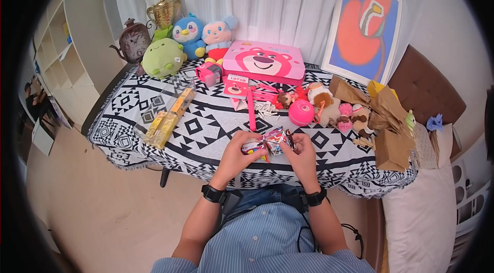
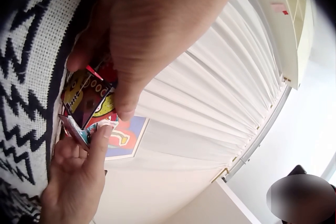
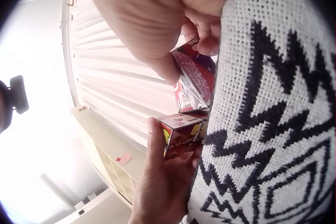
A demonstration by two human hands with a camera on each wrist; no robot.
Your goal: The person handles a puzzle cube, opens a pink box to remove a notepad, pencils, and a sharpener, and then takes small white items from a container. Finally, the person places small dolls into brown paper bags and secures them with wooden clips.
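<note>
Low over the near side of the cloth, my left hand (image 1: 235, 153) pinches a small, brightly printed cardboard box piece (image 1: 252, 146) between thumb and fingers. My right hand (image 1: 302, 154) grips another such printed piece (image 1: 277, 140), angled against the first. In the right wrist view the left piece (image 3: 181, 130) shows a red and yellow face, and the right piece (image 3: 195, 71) a pink-patterned one; they meet near their edges. I cannot tell whether these are two boxes or parts of one. Fingers hide much of both. A pink stick-shaped item (image 1: 251, 111) lies just beyond the hands.
Beyond the hands are a pink ball-shaped container (image 1: 301, 113), small white pieces (image 1: 265, 108), plush dolls (image 1: 320, 99) and a pink bear box (image 1: 264, 62). Brown paper bags (image 1: 393, 129) stand right. A clear package with yellow contents (image 1: 170, 118) lies left, plush toys (image 1: 163, 58) behind.
</note>
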